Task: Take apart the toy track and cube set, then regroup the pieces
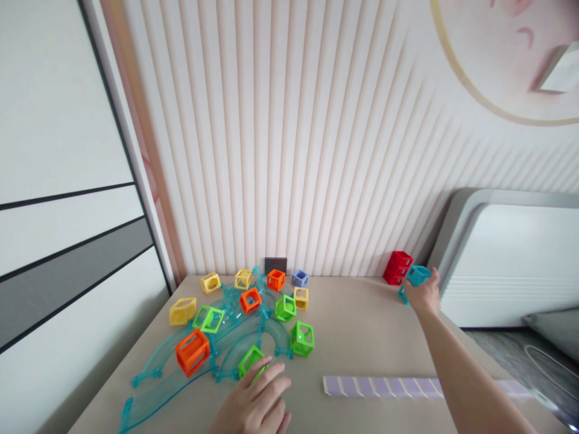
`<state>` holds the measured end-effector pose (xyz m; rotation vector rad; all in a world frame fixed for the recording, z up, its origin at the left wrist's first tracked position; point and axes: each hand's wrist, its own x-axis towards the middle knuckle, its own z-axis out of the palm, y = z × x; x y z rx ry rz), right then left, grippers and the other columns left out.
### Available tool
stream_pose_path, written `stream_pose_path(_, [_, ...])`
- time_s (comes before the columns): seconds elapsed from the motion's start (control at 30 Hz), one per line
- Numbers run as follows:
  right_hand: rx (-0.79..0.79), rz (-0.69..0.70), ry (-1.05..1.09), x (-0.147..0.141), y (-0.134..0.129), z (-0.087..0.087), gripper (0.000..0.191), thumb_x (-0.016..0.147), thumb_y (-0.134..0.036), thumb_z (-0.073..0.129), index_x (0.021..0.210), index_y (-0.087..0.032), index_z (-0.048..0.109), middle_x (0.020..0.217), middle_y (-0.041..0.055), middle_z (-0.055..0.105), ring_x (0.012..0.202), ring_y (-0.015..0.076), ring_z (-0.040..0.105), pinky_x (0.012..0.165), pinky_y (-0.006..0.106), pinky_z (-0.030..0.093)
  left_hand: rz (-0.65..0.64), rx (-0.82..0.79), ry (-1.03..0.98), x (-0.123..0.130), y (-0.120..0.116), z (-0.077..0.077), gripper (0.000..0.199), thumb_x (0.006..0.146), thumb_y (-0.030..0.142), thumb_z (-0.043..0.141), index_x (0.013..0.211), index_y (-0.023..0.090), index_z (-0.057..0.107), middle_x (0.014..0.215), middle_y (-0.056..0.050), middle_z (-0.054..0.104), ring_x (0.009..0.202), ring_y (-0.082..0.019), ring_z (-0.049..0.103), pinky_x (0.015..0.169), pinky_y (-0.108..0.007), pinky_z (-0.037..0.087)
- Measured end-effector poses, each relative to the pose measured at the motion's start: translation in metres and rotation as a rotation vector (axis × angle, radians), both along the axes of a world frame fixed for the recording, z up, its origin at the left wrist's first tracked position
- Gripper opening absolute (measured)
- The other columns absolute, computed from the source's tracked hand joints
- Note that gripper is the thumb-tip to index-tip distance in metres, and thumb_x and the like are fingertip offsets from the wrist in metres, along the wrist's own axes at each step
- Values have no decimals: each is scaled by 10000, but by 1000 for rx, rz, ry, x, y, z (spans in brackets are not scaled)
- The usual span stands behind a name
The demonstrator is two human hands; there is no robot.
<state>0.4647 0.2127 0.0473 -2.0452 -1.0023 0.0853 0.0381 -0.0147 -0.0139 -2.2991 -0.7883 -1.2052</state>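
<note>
Right hand (423, 293): gripping a blue cube frame (418, 275) beside the red block stack (397, 268)
Left hand (257, 402): loosely bent, partly hiding a green cube frame (248, 361); cannot tell if gripping
Lilac strip (384, 386): crossed by the right forearm (461, 367)
Wall roundel (497, 66): cut off

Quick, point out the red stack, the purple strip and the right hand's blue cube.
Red stack (397, 266), head view: middle of its visible side.
Purple strip (380, 386), head view: middle of its left stretch.
Blue cube (417, 275), head view: middle of its visible part.
</note>
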Motion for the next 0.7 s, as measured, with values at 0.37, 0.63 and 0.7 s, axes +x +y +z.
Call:
stream_pose_path(0.37, [560, 463, 483, -128, -53, 9, 823, 838, -554, 675, 1479, -221, 281, 1215, 146, 666, 992, 259, 690, 849, 391, 561, 109, -89, 37, -14, 9, 44, 296, 910, 107, 527, 1150, 154, 694, 1099, -111, 741, 1132, -244, 670, 1037, -379, 540])
stream_pose_path(0.63, [478, 873, 929, -265, -166, -4, 600, 853, -503, 732, 1349, -356, 429, 1051, 48, 717, 872, 267, 705, 762, 442, 608, 281, -236, -155, -33, 11, 15, 682, 976, 409, 576, 1559, 149, 336, 1365, -208, 625, 1258, -319, 624, 1001, -410, 578])
stream_pose_path(0.7, [462, 929, 975, -277, -183, -15, 613, 850, -502, 734, 1363, -395, 416, 1200, 60, 696, 1014, 304, 703, 830, 494, 610, 258, -286, -209, -36, 9, 10, 742, 974, 484, 569, 1574, 148, 290, 1402, -222, 595, 1289, -327, 606, 1007, -411, 578])
